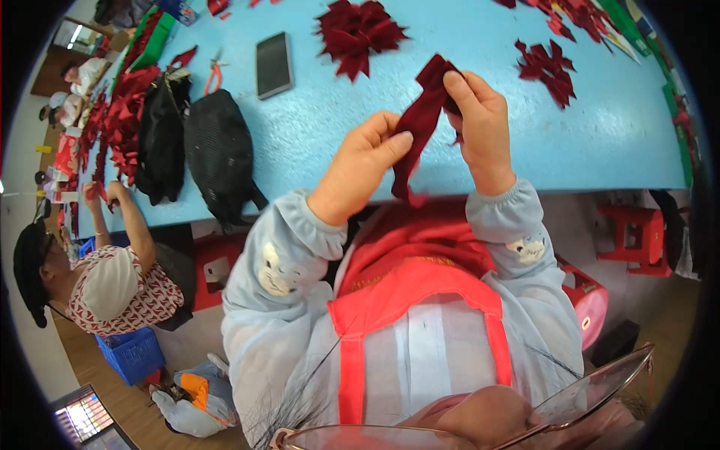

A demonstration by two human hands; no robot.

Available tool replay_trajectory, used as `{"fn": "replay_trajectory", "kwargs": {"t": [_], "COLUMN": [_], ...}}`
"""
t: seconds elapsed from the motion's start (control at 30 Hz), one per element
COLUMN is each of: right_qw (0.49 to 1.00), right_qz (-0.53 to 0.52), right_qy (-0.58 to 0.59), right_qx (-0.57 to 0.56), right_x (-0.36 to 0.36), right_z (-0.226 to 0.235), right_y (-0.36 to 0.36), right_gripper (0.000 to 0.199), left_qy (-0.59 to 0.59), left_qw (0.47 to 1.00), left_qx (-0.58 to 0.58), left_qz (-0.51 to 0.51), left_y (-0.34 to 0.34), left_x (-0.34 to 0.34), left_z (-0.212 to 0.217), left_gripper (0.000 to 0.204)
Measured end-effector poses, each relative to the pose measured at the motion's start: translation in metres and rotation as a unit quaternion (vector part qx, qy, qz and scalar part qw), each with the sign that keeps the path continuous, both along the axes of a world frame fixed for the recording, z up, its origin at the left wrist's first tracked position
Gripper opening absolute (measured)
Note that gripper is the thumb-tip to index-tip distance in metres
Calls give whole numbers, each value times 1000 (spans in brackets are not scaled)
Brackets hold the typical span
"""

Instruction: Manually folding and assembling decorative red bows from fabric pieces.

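A dark red velvet ribbon [426, 112] is stretched between my hands above the near edge of the blue table [307, 135]. My left hand [358, 161] pinches it partway down with the thumb on top, and a loose tail hangs below. At the ribbon's folded upper end, my right hand [480, 124] is closed around it, thumb pressed on the fold; the fingers behind are partly hidden. Beyond my hands lies a heap of dark red ribbon bows [356, 34]. A smaller cluster of the same bows [547, 71] sits to the right.
A dark phone [274, 65] lies left of the bows, near orange-handled pliers [214, 75]. Black pouches [220, 150] rest at the table's left, beside a large red ribbon pile [124, 120]. A co-worker [112, 277] sits at left, hands on red material. Red stools [637, 236] stand below.
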State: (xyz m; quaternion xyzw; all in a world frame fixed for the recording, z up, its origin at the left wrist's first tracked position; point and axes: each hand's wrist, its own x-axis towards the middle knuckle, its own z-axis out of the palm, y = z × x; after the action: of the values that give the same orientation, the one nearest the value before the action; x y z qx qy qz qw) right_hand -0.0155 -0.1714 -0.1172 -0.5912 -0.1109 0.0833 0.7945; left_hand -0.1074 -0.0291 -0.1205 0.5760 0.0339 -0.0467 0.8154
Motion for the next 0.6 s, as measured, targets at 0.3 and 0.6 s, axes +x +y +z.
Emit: {"fn": "replay_trajectory", "kwargs": {"t": [0.3, 0.6], "right_qw": [999, 967], "right_qz": [43, 16], "right_qy": [-16, -240], "right_qx": [23, -83], "right_x": [0, -2], "right_z": [17, 5], "right_y": [37, 68], "right_gripper": [16, 18], "left_qy": [25, -16], "left_qw": [994, 970], "left_qx": [55, 206], "left_qz": [92, 129], "left_y": [19, 38], "left_x": [-23, -33], "left_z": [22, 31], "left_gripper": [30, 50]}}
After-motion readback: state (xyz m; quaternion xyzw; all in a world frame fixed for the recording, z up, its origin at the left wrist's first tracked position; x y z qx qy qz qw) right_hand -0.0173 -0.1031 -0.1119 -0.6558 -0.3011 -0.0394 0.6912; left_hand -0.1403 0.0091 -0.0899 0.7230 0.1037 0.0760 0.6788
